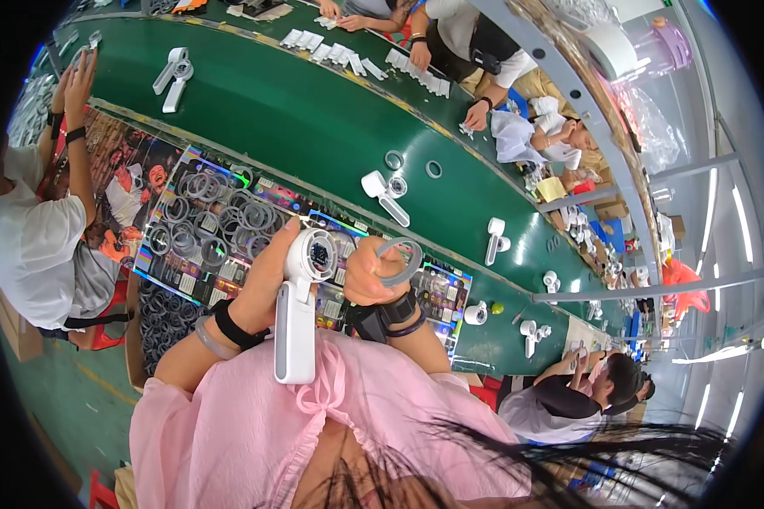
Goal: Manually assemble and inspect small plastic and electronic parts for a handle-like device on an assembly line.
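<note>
White plastic, and here's the fan (pixel 295 335), in the air by the tabletop's (pixel 444 297) near edge, the left hand (pixel 267 276) wrapped round its head and neck, handle pointing down. It looks light, stiff and slick; best held by the handle or the head's outer rim, off the exposed centre, which may be fragile. Just beside, the right hand (pixel 367 277) has fingers curled on a grey ring (pixel 416 259), likely stiff too. Loose rings (pixel 229 216) crowd the tabletop's left part; past its far edge the green belt (pixel 314 127) offers open room around other fans (pixel 395 210).
</note>
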{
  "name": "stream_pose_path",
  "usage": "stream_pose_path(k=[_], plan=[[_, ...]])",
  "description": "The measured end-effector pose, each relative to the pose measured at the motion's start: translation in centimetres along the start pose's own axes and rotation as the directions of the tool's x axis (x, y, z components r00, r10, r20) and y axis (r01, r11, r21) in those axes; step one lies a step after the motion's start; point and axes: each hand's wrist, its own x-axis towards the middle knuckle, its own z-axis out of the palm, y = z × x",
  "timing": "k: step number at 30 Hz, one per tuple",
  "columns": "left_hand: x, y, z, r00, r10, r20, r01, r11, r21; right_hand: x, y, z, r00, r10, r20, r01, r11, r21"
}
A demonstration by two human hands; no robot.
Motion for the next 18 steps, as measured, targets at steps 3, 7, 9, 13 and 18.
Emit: stream_pose_path(k=[3, 7, 9, 13, 18], plan=[[0.2, -1.1, 0.8, 1.000, 0.008, 0.003, -0.008, 0.999, 0.051, -1.6, -0.5, 0.4, 0.998, -0.026, -0.052, 0.024, 0.999, -0.033], [0.3, -1.7, 2.9, 0.999, 0.027, -0.024, -0.025, 0.998, 0.057, -3.6, -1.3, 1.2, 0.981, -0.139, -0.133, 0.124, 0.986, -0.114], [0.5, -2.0, 3.4, 1.000, 0.007, 0.000, -0.007, 0.998, 0.069, -4.4, -1.7, 1.5, 0.969, -0.187, -0.159, 0.163, 0.975, -0.151], [0.9, -2.9, 3.9, 0.998, 0.018, 0.053, -0.021, 0.999, 0.043, -5.2, -2.0, 3.0, 0.946, -0.235, -0.225, 0.177, 0.952, -0.248], [1.7, -3.3, 4.5, 0.999, -0.012, 0.041, 0.011, 0.999, 0.030, -4.6, -2.2, 5.9, 0.625, -0.586, -0.516, -0.367, 0.362, -0.857]])
